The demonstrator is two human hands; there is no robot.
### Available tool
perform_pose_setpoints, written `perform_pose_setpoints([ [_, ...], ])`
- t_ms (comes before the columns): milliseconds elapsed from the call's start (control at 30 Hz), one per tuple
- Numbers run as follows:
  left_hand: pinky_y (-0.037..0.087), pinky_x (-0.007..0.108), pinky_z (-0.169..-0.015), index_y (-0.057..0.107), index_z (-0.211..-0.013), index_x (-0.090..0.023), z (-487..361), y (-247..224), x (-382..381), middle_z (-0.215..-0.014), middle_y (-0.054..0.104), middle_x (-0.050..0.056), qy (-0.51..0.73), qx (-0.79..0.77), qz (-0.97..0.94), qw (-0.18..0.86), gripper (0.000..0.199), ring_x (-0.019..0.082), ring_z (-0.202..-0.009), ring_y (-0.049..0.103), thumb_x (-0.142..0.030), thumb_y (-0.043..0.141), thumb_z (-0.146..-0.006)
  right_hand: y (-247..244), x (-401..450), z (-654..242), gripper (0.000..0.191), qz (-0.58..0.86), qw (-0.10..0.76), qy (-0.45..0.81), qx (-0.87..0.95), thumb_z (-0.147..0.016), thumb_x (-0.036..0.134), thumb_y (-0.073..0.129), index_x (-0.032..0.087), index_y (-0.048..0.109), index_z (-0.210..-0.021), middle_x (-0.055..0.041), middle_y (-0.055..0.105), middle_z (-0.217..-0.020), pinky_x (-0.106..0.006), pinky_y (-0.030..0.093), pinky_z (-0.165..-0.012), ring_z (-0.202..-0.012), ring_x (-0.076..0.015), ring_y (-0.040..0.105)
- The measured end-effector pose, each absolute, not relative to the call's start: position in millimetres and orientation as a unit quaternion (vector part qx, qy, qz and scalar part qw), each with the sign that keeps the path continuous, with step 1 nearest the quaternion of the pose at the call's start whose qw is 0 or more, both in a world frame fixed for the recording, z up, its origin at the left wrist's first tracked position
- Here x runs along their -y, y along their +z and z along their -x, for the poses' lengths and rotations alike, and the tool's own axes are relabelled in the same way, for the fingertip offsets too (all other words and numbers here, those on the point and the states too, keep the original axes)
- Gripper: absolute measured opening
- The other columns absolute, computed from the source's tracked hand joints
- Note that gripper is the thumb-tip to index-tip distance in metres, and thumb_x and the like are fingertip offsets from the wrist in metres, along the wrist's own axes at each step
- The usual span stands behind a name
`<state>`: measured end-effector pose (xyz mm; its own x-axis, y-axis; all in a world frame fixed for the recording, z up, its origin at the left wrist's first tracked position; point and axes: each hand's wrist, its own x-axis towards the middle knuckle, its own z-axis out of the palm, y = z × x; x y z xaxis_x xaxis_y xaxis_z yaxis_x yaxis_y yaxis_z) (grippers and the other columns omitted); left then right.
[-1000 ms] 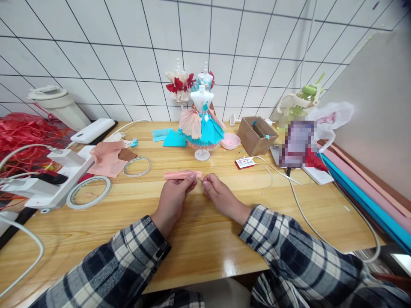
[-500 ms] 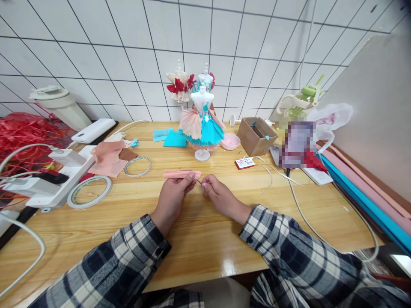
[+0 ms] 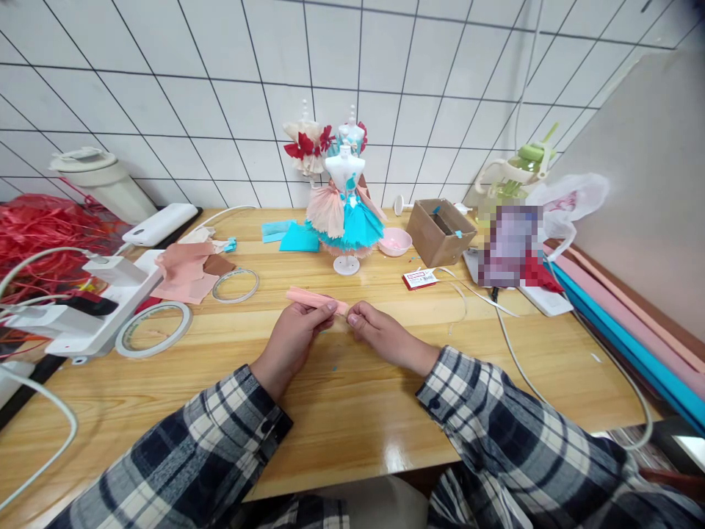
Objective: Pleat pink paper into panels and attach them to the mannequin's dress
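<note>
Between the thumb and fingers of my left hand is a narrow folded strip of peach paper, its far end pointing up and to the left. My right hand is pinched near the strip's right end; what its fingertips grip is too small to make out. Behind the hands stands a small white mannequin in a peach and turquoise skirt, with two more dressed mannequins behind it.
Tape rolls, peach paper scraps and a power strip lie left. Turquoise paper, a pink bowl, a cardboard box and a red-white tag are beyond the hands. Cables cross the right side.
The peach strip has tilted, its left end now higher, and its right end reaches closer to my right fingertips. The dark thin thing seen at my right fingertips earlier is now hardly visible.
</note>
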<state>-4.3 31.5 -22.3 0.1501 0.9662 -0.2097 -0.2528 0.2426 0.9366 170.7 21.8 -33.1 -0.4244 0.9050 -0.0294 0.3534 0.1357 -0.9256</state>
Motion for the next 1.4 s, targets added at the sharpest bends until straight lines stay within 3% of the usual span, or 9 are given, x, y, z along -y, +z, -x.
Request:
perform_pose_setpoints([
  [433,0.042,0.025,-0.063,0.07,-0.072,-0.014,3.2,-19.9,-32.5,-0.071,0.066,0.003,0.453,-0.455,-0.396,0.657,0.019,0.013,-0.066,0.055,-0.029,0.078,-0.064,-28.2,-24.7,-175.7,0.027,0.449,0.259,0.526,0.674,-0.094,0.045,0.037,0.02,0.045,-0.087,0.0036,0.045,-0.068,-0.024,0.035,-0.058,-0.061,-0.0112,0.04],
  [1067,0.043,0.024,-0.063,0.071,-0.07,-0.013,6.8,-19.0,-35.4,-0.073,0.068,0.006,0.432,-0.452,-0.383,0.68,0.02,0.014,-0.067,0.058,-0.028,0.08,-0.06,-27.4,-25.2,-176.2,0.027,0.433,0.258,0.55,0.666,-0.093,0.044,0.039,0.019,0.046,-0.086,0.0036,0.044,-0.069,-0.025,0.034,-0.062,-0.063,-0.0112,0.04],
  [1400,0.043,0.023,-0.065,0.071,-0.071,-0.013,7.6,-21.7,-35.2,-0.074,0.069,0.005,0.427,-0.447,-0.378,0.689,0.019,0.012,-0.068,0.058,-0.026,0.08,-0.061,-27.5,-25.1,-177.5,0.033,0.427,0.252,0.572,0.654,-0.089,0.051,0.042,0.018,0.047,-0.087,0.0037,0.043,-0.068,-0.024,0.031,-0.057,-0.06,-0.0103,0.036],
])
